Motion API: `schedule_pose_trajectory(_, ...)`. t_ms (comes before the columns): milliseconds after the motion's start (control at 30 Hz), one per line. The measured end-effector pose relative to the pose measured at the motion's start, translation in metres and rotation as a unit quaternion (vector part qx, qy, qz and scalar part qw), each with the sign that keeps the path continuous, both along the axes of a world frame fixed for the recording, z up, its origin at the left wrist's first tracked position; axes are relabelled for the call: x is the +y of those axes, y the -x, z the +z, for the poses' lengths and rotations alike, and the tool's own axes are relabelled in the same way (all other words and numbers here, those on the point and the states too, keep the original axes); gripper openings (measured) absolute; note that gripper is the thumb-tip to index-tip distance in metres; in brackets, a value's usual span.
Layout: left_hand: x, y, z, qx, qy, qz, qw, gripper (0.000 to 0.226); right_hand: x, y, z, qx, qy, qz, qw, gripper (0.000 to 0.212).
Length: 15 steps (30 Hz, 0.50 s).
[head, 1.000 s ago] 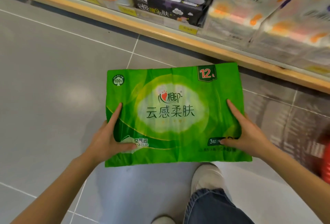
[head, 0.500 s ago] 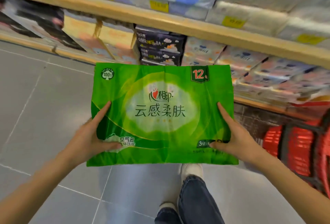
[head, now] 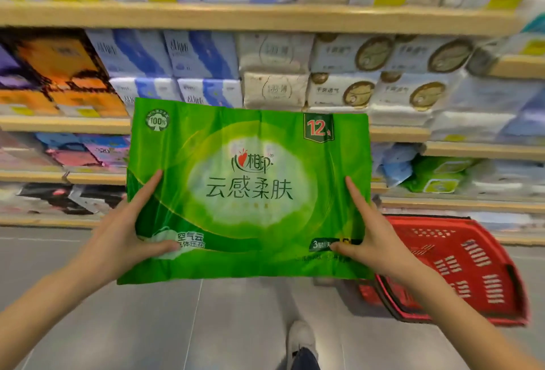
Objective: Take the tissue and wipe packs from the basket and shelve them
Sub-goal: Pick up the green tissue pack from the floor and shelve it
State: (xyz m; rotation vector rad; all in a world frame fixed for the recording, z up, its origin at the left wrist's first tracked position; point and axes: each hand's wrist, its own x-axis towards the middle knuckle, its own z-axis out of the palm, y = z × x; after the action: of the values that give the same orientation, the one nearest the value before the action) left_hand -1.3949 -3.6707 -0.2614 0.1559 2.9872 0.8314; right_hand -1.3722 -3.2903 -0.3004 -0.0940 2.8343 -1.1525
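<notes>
Green tissue pack (head: pixel 244 192) is up in the air in front of the shelves (head: pixel 256 17), printed face toward the camera, roughly level, top edge at about the height of the second shelf board from the top, clear of the floor (head: pixel 147 325) and not touching any shelf. Two-handed hold, one hand per short side. Left hand (head: pixel 124 240): grip spread wide, thumb flat across the lower left of the front face, index finger lying diagonally up the face, remaining fingers wrapped behind the left edge (hidden). Right hand (head: pixel 374 240): mirror of that, thumb on the lower right by the dark label, index finger pointing up along the right side, other fingers behind the pack. Both grips are open-handed clamps on the pack rather than closed fists; film is wrinkled near the top edge. Red basket (head: pixel 460 269) sits on the floor low right, just behind the right forearm, tilted toward the camera; its visible interior shows only mesh wall. Shelves behind are stocked with blue-and-white and beige packs in the upper rows, orange boxes left, a few green packs (head: pixel 436 175) on a lower shelf right (all blurred, labels unreadable). One shoe (head: pixel 299 337) visible below the pack.
</notes>
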Motion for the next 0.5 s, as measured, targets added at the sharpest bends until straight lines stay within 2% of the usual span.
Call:
schedule_pose_trajectory(200,0.064,-0.003,0.146,0.118,-0.029,-0.089,0.989,0.119,0.063,-0.060,0.147,0.106,0.003,-0.086,0.991,0.116)
schedule_pose_trajectory(367,0.145,-0.003,0.244,0.209,-0.077,-0.174,0.959,0.117,0.130,-0.112,0.251,0.207,-0.038,-0.162,0.964,0.117)
schedule_pose_trajectory(500,0.227,-0.015,0.301,0.272,-0.106,-0.224,0.930,0.120,0.194,-0.166,0.311,0.262,-0.069,-0.218,0.937,0.118)
